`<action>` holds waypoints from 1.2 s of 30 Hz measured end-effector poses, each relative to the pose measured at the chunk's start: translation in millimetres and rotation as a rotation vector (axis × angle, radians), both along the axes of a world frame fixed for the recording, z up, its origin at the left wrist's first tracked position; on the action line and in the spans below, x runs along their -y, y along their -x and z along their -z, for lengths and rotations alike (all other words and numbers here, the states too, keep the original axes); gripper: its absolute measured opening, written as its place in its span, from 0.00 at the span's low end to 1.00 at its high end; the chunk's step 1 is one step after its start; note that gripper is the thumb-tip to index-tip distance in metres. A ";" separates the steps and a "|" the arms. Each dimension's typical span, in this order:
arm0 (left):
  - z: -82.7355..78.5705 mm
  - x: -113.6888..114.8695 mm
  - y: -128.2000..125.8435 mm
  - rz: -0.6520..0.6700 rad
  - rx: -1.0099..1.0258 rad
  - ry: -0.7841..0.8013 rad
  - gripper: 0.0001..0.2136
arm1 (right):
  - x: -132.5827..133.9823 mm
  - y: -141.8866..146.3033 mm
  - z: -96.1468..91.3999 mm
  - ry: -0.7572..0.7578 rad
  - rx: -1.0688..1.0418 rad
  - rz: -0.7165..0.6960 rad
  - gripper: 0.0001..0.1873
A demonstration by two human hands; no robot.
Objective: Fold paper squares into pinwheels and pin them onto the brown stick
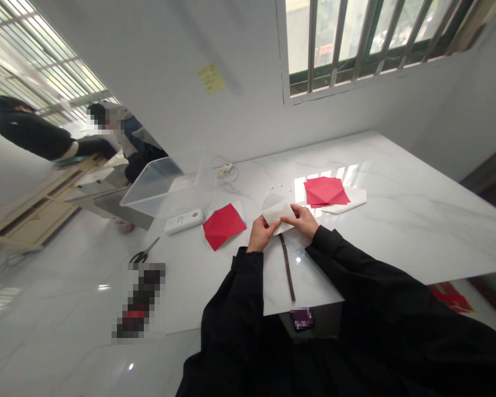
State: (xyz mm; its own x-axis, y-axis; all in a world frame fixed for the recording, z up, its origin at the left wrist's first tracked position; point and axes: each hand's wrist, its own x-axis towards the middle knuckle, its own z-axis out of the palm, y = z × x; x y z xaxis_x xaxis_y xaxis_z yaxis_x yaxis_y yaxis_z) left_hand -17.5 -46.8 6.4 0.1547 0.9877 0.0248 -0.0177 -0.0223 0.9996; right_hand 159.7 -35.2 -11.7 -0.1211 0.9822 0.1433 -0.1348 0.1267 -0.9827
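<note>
Single head-worn view, facing forward and down, tilted, close above left hand [261, 234], right hand [302, 220], marble table [400, 220].

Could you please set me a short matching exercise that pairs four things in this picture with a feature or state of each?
Things:
1. pale paper
2. scissors
3. far red paper square
4. clear plastic box

Features or states:
A. see-through walls
B. resting on a white sheet
C. held by the left hand and right hand
D. black handles

Pairs: 1-C, 2-D, 3-B, 4-A
</note>
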 end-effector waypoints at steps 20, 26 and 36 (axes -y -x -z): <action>-4.1 2.9 2.6 0.044 0.054 0.119 0.26 | 0.4 -4.8 -4.1 0.049 0.106 0.151 0.25; 0.2 0.1 2.0 -0.024 0.043 0.115 0.23 | -2.2 -5.8 -1.3 0.029 0.044 0.177 0.26; 0.4 -0.5 0.3 -0.142 0.097 0.145 0.26 | -3.4 -6.0 -2.3 0.086 -0.025 0.233 0.28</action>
